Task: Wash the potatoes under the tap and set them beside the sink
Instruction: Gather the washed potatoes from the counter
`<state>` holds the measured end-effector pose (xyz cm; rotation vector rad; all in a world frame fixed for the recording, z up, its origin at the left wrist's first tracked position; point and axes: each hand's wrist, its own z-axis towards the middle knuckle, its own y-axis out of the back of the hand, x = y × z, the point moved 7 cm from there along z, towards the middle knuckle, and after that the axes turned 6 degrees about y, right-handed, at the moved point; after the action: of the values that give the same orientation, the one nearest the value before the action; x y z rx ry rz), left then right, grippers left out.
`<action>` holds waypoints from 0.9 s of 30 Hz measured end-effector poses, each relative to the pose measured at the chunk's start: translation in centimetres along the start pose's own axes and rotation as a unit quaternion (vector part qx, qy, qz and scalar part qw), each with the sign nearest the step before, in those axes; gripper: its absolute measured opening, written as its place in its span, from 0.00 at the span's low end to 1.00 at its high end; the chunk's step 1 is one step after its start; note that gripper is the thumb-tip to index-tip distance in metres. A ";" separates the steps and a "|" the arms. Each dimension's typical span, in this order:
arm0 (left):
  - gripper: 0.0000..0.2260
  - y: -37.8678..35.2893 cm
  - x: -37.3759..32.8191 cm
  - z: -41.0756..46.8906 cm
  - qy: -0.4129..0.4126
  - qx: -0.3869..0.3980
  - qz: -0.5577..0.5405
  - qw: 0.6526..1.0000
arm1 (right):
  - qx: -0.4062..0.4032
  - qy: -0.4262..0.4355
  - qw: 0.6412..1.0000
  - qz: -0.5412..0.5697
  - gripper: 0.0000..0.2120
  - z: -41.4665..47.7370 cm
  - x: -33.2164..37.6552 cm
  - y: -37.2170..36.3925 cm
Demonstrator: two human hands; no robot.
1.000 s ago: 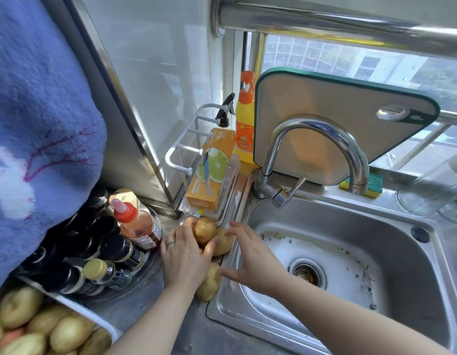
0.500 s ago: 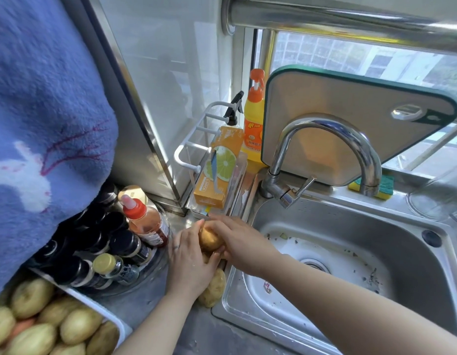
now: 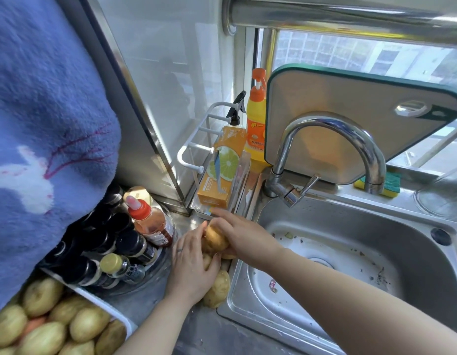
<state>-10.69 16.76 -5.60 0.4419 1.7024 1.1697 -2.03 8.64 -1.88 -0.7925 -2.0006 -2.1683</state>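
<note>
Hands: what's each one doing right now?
Left hand: open, fingers laid on the potato pile.
Right hand: gripping the top potato.

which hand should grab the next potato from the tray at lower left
Left, probably: the left hand only rests on the pile, nearer the tray; the right hand grips the top potato.
</note>
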 end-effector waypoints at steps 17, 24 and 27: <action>0.20 0.5 -0.7 0.3 -0.005 0.082 0.171 0.982 | -0.177 -0.236 0.902 0.316 0.19 -6.1 -3.2 2.4; 0.21 0.3 -1.1 0.7 -0.002 0.092 0.201 0.975 | 0.049 -0.213 0.927 0.305 0.15 -7.4 -0.8 0.2; 0.29 0.6 -1.4 0.7 -0.015 0.073 0.195 0.978 | 0.090 -0.179 0.956 0.216 0.17 -7.6 -0.2 -0.2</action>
<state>-9.60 16.36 -4.42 0.9126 1.7285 1.3094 -4.34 1.42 -2.21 -1.5140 -1.8928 -1.6636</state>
